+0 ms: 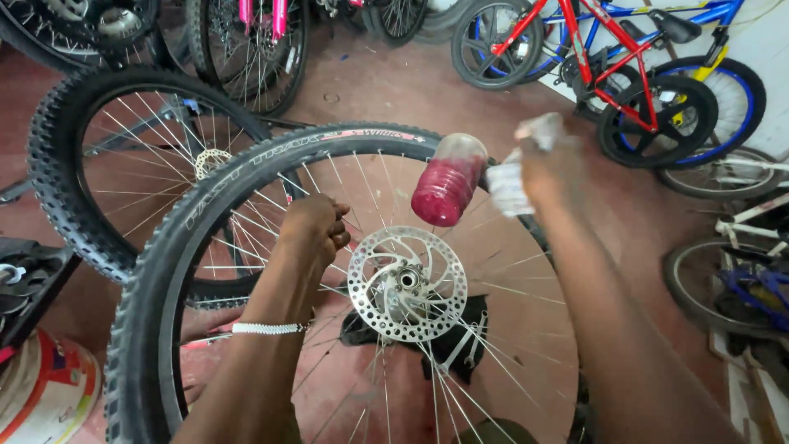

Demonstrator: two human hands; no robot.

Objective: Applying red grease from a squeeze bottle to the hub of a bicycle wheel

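A bicycle wheel (246,164) with a knobby black tyre stands upright in front of me, its silver disc rotor (407,284) and hub at the centre. My left hand (312,230) is closed around spokes left of the rotor. My right hand (546,168) is raised over the wheel's far right rim, gripping a clear plastic bottle (448,185) holding red liquid, tipped sideways toward the left, together with a crumpled clear plastic piece (508,187). The bottle hangs above the rotor, not touching it.
A second knobby wheel (66,164) stands behind at the left. Red and blue bicycles (649,74) line the back right wall, with more wheels along the back. A dark rag (460,345) lies on the red floor beneath the hub. A round tin (49,386) sits at bottom left.
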